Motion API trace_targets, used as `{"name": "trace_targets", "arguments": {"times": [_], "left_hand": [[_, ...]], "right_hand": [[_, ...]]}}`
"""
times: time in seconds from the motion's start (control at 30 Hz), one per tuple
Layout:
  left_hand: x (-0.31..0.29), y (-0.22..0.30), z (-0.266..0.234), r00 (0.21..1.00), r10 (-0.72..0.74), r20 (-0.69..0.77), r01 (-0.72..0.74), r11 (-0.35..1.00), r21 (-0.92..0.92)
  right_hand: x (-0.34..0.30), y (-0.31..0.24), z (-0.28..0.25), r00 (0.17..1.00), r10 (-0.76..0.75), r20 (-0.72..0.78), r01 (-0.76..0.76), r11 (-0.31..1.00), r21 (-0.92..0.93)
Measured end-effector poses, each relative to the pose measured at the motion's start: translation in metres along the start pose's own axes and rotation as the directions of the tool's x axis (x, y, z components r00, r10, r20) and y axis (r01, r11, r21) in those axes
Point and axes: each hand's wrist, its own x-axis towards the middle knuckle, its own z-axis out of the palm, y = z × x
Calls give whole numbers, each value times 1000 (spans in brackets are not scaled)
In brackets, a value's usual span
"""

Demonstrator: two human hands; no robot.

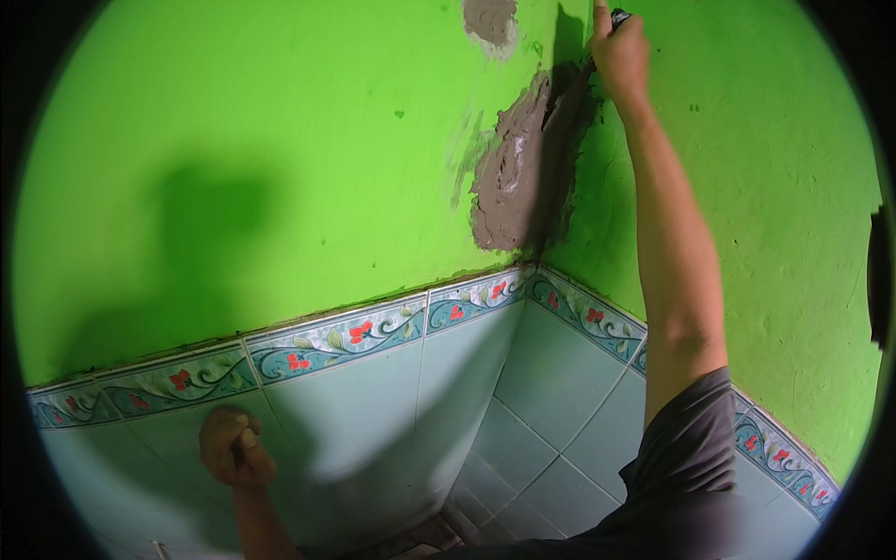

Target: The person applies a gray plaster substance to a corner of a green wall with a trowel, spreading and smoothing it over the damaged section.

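Observation:
My right hand (623, 61) is raised high at the wall corner, its fingers wrapped round the dark handle of a trowel (620, 19). The trowel's blade is hard to tell from the shadow beside it. Just below and left of that hand, a rough patch of wet grey-brown mortar (511, 177) covers the left wall up to the corner. Low on the left, my left hand (237, 448) is curled closed in front of the tiles. Whatever it may hold is hidden by the fingers.
Both walls are painted bright green (355, 121) above pale tiles (364, 392). A floral border strip (359, 333) runs along the tile top. Another mortar patch (491, 23) sits higher up. A dark object (878, 280) juts in at the far right. Shadows fall across the left wall.

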Motion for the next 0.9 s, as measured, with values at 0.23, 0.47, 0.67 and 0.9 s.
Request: {"name": "trace_targets", "arguments": {"times": [0.23, 0.47, 0.67, 0.9], "left_hand": [[-5, -1, -3, 1000, -15, -4, 16, 1000, 6], [-8, -1, -3, 997, -66, -42, 63, 995, -83], [-13, -5, 1, 994, -91, -59, 84, 990, -115], [-4, -1, -2, 999, -42, -15, 40, 995, -92]], "right_hand": [[35, -26, -32, 997, 81, 11, -82, 989, 121], [15, -45, -60, 977, 176, 122, -196, 966, 171], [-70, -45, -55, 991, 97, 94, -96, 995, -8], [-108, -70, -59, 946, 267, 181, -279, 960, 41]]}}
